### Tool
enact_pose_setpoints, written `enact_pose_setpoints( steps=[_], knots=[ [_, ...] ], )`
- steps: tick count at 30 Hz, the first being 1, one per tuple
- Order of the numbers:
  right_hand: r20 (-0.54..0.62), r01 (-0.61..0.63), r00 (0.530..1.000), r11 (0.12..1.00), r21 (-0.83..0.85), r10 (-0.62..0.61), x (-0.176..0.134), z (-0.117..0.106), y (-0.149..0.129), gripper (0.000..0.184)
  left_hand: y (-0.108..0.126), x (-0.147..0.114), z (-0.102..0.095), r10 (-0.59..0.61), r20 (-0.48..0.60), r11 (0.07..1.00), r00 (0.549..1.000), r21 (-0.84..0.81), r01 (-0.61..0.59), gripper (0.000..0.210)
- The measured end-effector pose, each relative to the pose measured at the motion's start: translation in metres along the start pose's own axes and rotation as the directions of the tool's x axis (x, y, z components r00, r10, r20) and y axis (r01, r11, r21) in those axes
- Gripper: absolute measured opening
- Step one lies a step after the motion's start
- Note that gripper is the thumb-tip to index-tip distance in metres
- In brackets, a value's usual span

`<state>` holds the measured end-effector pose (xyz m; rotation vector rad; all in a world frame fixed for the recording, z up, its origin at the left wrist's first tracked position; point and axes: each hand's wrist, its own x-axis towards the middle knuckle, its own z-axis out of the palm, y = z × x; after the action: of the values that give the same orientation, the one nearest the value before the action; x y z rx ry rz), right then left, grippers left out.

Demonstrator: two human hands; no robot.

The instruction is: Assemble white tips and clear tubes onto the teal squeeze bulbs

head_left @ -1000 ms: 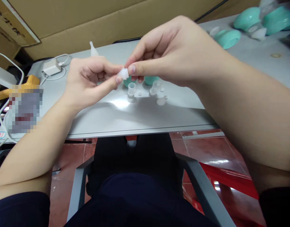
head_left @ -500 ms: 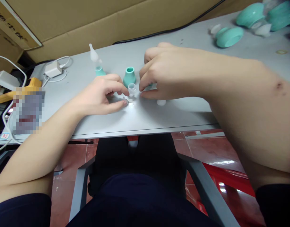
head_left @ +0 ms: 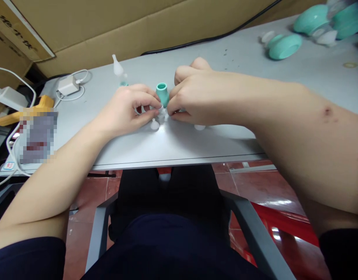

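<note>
A small clear plastic cup-like piece [head_left: 162, 116] is between my hands on the table, partly hidden by fingers. My left hand [head_left: 135, 107] pinches its left side with thumb and index finger. The thumb and fingers of my right hand [head_left: 187, 97] are closed at its right side. Right behind it stands an open-topped teal bulb [head_left: 162, 93]. Below my left fingertips sits a small white nozzle tip [head_left: 154, 124]. Another white piece [head_left: 199, 127] shows partly under my right hand.
Behind my left hand stands a teal piece topped by a white pointed nozzle [head_left: 118, 70]. Several teal bulbs [head_left: 285, 46] lie at the back right. A white charger [head_left: 67, 84], a yellow object [head_left: 41, 107] and cables are at the left. Cardboard [head_left: 109, 31] walls the back.
My left thumb and index finger have closed onto the clear piece, uncovering the small nozzle tip. My right fingers have moved in to its right side.
</note>
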<state>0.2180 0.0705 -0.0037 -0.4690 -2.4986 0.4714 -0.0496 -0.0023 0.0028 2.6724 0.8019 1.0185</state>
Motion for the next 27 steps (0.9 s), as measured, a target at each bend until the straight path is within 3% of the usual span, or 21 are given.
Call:
enact_pose_setpoints(
  steps=[3, 6, 10, 15, 22, 27],
  knots=[
    [0.175, 0.049, 0.985, 0.954, -0.294, 0.003, 0.002, -0.004, -0.012, 0.030, 0.000, -0.001, -0.002, -0.016, 0.025, 1.000, 1.000, -0.016, 0.016, 0.011],
    [0.211, -0.002, 0.976, 0.969, -0.246, 0.056, 0.007, -0.011, -0.024, 0.024, 0.003, -0.002, -0.005, -0.067, -0.008, 0.997, 0.998, -0.044, 0.067, 0.012],
    [0.042, -0.051, 0.997, 0.986, -0.160, 0.059, 0.009, -0.022, -0.033, 0.010, 0.006, -0.003, -0.008, -0.118, -0.144, 0.988, 0.983, -0.117, 0.102, 0.009],
    [-0.177, -0.006, 0.984, 1.000, -0.027, 0.001, 0.007, -0.024, -0.044, 0.008, 0.002, -0.003, -0.004, -0.210, -0.211, 0.939, 0.955, -0.316, 0.137, 0.020],
    [-0.250, 0.027, 0.968, 0.993, 0.117, 0.003, 0.008, -0.017, -0.057, 0.010, 0.018, 0.001, 0.000, -0.366, -0.188, 0.872, 0.912, -0.411, 0.265, 0.037],
    [-0.260, 0.015, 0.965, 0.988, 0.152, 0.025, 0.010, -0.016, -0.057, 0.009, 0.021, 0.001, 0.000, -0.372, -0.205, 0.848, 0.905, -0.472, 0.242, 0.023]
  ],
)
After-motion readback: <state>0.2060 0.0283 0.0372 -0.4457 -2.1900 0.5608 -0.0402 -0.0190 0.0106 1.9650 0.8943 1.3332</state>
